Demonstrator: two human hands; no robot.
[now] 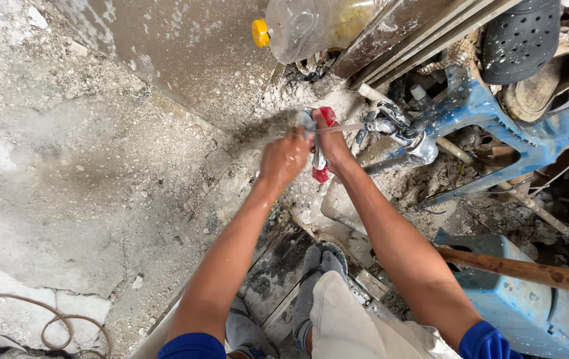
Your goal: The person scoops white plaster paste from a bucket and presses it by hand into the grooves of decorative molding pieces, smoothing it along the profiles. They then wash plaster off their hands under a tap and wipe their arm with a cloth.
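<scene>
We see our right hand closed around a red-handled tool, its long axis running toward us and away, just short of the metal tap fitting to its right. Our left hand is curled shut beside it, touching; its grip and the tool's head are blurred.

Left of the left grip the concrete floor lies open; right of it, pipe fittings and a blue stool crowd close.
</scene>
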